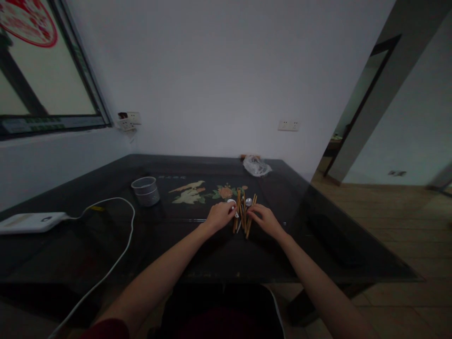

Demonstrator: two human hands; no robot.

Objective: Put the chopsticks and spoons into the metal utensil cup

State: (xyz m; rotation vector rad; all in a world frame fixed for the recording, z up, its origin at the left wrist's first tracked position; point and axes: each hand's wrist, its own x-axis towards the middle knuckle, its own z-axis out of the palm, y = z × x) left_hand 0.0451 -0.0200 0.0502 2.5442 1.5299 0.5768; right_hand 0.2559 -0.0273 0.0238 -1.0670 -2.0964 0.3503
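Observation:
Several wooden chopsticks (243, 216) lie in a loose bundle on the dark table, pointing roughly away from me, with metal spoons among them. At the bundle's left side my left hand (221, 216) is closed, its fingertips on a shiny spoon (231, 201) that shows on both sides of the fingers. My right hand (265, 220) sits at the right side, thumb and fingers closed around a chopstick (249, 229). Another spoon's round bowl (248, 202) shows between the hands. The fingers partly hide the sticks and spoon handles.
A grey translucent cup (146, 191) stands to the left on the dark table (197, 254). Farther left lies a white device (33, 222) with a white cable (131, 230) trailing over the near edge. A crumpled clear plastic bag (257, 166) rests at the back by the wall.

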